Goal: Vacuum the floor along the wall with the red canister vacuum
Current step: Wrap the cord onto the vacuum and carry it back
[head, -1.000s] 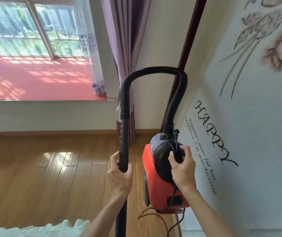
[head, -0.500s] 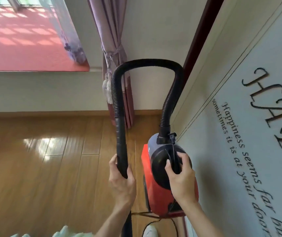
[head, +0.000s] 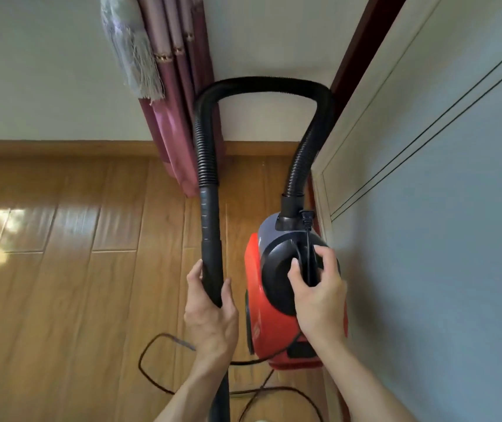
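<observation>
Hands are holding the machine in the head view. The left hand (head: 210,315) is wrapping its grip around the black rigid tube (head: 211,254), fingers closed on it just below where the ribbed hose (head: 262,83) is joining it. The hose is arching up from the tube, across, and down into the socket on top of the red canister vacuum (head: 274,300). The right hand (head: 319,296) is clamping its grip on the dark carrying handle (head: 303,263) over the canister's black front dome, thumb on one side and fingers on the other, with a thin black cable running under the fingers. The canister is hanging off the wooden floor (head: 61,284), just beside the pale blue wall (head: 441,269) on the right. A black power cord (head: 158,370) is looping loosely on the floor below the hands. A purple curtain (head: 179,117) with a pale tassel (head: 134,56) is hanging in the far corner, its hem reaching the floor beside the baseboard (head: 46,147). A dark red door frame (head: 362,53) is rising beyond the hose.
</observation>
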Action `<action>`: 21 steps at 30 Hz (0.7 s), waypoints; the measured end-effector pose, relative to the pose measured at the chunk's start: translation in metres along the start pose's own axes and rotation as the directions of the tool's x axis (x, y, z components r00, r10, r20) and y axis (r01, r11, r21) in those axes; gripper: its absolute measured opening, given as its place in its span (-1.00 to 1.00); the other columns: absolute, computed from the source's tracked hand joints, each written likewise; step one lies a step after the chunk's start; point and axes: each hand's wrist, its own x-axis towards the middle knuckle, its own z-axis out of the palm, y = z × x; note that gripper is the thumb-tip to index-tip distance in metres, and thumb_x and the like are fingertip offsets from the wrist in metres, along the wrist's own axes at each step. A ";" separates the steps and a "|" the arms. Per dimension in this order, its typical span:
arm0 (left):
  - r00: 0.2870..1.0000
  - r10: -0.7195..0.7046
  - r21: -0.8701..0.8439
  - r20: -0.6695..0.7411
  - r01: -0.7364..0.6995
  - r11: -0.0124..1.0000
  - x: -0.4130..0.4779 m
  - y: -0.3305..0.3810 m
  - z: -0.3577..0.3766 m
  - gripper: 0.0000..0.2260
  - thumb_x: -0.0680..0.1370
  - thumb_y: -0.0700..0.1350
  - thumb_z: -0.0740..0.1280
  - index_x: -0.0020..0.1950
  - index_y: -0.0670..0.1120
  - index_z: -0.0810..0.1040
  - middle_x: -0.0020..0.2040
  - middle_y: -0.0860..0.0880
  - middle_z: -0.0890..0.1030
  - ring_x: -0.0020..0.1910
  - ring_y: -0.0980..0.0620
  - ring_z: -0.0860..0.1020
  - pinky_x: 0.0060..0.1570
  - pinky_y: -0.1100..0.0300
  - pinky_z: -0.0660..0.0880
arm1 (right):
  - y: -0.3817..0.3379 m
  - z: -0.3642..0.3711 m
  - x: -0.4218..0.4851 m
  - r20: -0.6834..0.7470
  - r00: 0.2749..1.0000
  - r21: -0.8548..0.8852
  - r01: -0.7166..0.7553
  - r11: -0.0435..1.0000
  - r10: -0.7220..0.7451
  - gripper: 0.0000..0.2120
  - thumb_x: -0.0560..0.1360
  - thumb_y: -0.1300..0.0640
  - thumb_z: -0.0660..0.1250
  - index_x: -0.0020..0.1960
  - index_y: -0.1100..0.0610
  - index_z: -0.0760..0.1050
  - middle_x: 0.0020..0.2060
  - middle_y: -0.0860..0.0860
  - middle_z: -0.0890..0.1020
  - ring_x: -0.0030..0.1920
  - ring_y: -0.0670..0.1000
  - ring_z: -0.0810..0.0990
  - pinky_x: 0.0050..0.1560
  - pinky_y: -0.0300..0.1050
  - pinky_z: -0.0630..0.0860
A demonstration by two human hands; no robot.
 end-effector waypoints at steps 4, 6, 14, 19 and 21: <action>0.999 0.029 -0.038 0.015 -0.028 0.999 0.019 -0.039 0.033 -0.53 0.54 -0.17 0.40 0.37 0.00 0.29 0.07 -0.09 0.60 0.00 -0.02 0.62 0.06 0.09 0.58 | 0.042 0.027 0.019 0.026 1.000 0.003 0.009 1.000 -0.009 -0.72 0.56 0.25 0.40 -0.01 -0.10 0.40 -0.35 -0.11 0.56 -0.31 -0.18 0.56 -0.33 -0.47 0.39; 0.998 0.058 -0.045 0.024 -0.057 0.997 0.028 -0.056 0.050 -0.54 0.55 -0.17 0.40 0.35 0.02 0.26 0.05 -0.08 0.59 -0.03 0.00 0.61 0.03 0.18 0.55 | 0.063 0.040 0.028 0.028 0.999 -0.005 0.019 1.000 -0.019 -0.74 0.57 0.22 0.39 -0.01 -0.10 0.39 -0.33 -0.11 0.57 -0.27 -0.17 0.58 -0.33 -0.46 0.43; 0.998 -0.015 -0.025 0.058 0.016 1.000 0.043 -0.122 0.095 -0.59 0.57 -0.12 0.38 0.32 0.00 0.25 -0.04 -0.01 0.57 -0.13 0.15 0.58 -0.04 0.31 0.51 | 0.134 0.071 0.044 0.035 0.999 -0.028 -0.022 0.999 0.023 -0.83 0.59 0.18 0.37 0.01 -0.02 0.40 -0.37 0.02 0.54 -0.37 0.02 0.50 -0.43 -0.11 0.45; 0.990 -0.080 0.053 0.115 0.074 0.996 0.053 -0.159 0.106 -0.57 0.59 -0.09 0.35 0.36 0.04 0.21 0.10 -0.10 0.62 0.02 -0.07 0.62 0.10 0.01 0.56 | 0.167 0.079 0.043 0.080 0.996 -0.052 -0.046 0.998 0.050 -0.78 0.59 0.16 0.36 -0.04 -0.12 0.37 -0.41 0.01 0.51 -0.47 -0.10 0.42 -0.46 -0.21 0.37; 0.986 -0.105 0.086 0.128 0.095 0.992 0.059 -0.171 0.113 -0.56 0.59 -0.08 0.35 0.37 0.03 0.20 0.17 -0.15 0.60 0.10 -0.13 0.60 0.16 -0.06 0.54 | 0.177 0.081 0.046 0.083 0.995 -0.062 -0.051 0.997 0.056 -0.79 0.59 0.15 0.36 -0.05 -0.11 0.37 -0.41 -0.02 0.50 -0.47 -0.11 0.42 -0.44 -0.22 0.37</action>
